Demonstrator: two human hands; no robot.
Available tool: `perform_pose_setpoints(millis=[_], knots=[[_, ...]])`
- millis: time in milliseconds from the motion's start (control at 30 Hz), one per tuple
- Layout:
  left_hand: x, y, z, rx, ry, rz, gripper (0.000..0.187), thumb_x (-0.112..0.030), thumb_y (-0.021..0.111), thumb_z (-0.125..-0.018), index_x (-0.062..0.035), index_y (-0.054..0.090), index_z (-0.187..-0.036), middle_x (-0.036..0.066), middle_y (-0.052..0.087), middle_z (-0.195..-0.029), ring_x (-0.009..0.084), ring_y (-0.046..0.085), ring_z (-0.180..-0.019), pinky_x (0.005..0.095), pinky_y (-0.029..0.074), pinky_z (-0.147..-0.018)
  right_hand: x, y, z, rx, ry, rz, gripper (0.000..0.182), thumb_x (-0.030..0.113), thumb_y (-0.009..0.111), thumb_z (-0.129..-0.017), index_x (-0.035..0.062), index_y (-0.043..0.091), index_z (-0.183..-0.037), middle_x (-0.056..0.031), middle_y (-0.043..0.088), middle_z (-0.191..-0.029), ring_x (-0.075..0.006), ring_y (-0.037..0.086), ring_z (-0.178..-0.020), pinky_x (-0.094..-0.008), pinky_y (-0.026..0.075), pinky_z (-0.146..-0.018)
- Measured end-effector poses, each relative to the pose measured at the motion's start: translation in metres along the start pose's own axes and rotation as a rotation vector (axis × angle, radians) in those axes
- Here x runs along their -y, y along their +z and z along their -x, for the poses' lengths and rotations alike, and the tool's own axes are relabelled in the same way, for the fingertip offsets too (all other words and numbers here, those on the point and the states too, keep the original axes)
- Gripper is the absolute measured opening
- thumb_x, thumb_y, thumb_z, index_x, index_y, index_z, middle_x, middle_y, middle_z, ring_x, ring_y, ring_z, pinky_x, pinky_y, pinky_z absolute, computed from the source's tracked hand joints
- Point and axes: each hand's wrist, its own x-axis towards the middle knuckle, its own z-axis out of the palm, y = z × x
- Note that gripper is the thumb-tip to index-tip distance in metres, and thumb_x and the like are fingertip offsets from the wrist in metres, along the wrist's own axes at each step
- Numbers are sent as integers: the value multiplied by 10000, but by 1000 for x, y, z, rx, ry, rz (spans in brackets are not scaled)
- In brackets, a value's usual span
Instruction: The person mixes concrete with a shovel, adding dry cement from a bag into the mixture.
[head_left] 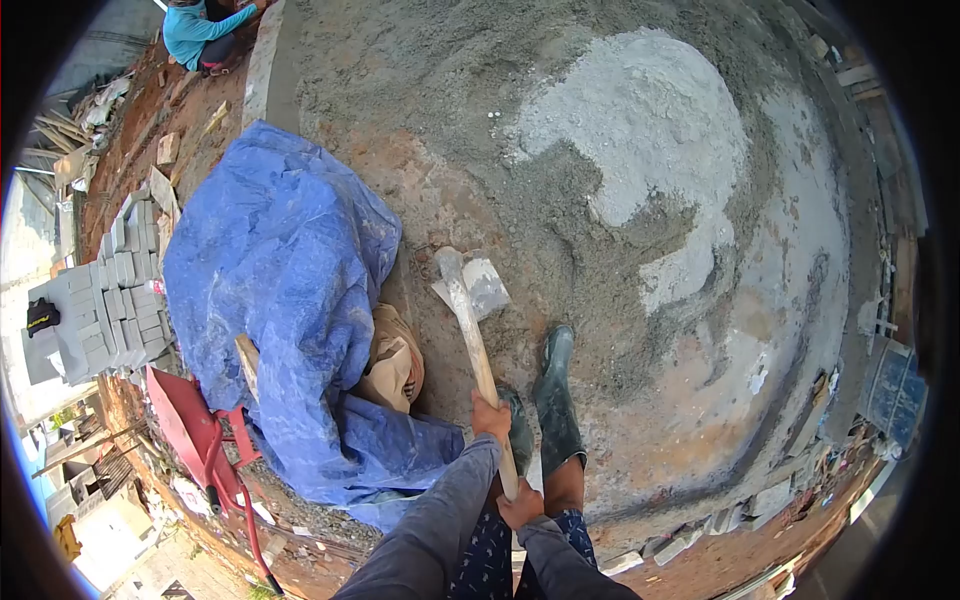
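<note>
A hoe (473,335) with a long wooden handle slants up and left from my body. Its flat metal blade, smeared grey, rests low over the ground beside the blue tarp (280,260). My left hand (489,416) is wrapped round the middle of the handle. Nearer my body, my right hand (521,506) grips the handle's lower end. Dark rubber boots (559,380) cover my feet just right of the handle. Ahead and to the right, a heap of pale grey powder (670,110) lies on darker grey sand (545,205).
A brown paper sack (394,362) pokes out from under the tarp. Left of it stand a red wheelbarrow (190,425) and stacked grey blocks (130,285). Another person (205,35) in a turquoise top crouches at the upper left, beyond a concrete edge (264,65).
</note>
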Motion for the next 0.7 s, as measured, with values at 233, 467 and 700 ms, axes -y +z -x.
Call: perform_pose_setpoints(millis=[233,467,700], knots=[[-159,-87,-106,5,259,160,468,-147,650,-874,-37,437,-1275,155,681,-835,231,671,-581,383,557,-557,119,7,-163,40,-135,-207,468,234,705,-756,-1,568,-1136,-286,680,-923,-462,656,-919,-513,517,-828],[-131,-121,-123,9,173,-157,520,-156,666,-867,43,365,-1242,242,692,-910,315,708,-666,409,576,-612,173,39,-159,17,-109,-206,442,284,771,-750,11,604,-1055,-265,687,-934,-451,660,-939,-512,515,-804],[-16,-97,-40,63,143,-308,612,-171,691,-838,25,319,-1283,296,670,-994,410,691,-899,460,554,-813,98,66,-45,92,-10,-297,423,249,748,-767,-13,623,-1076,-270,690,-952,-433,674,-921,-479,529,-790]])
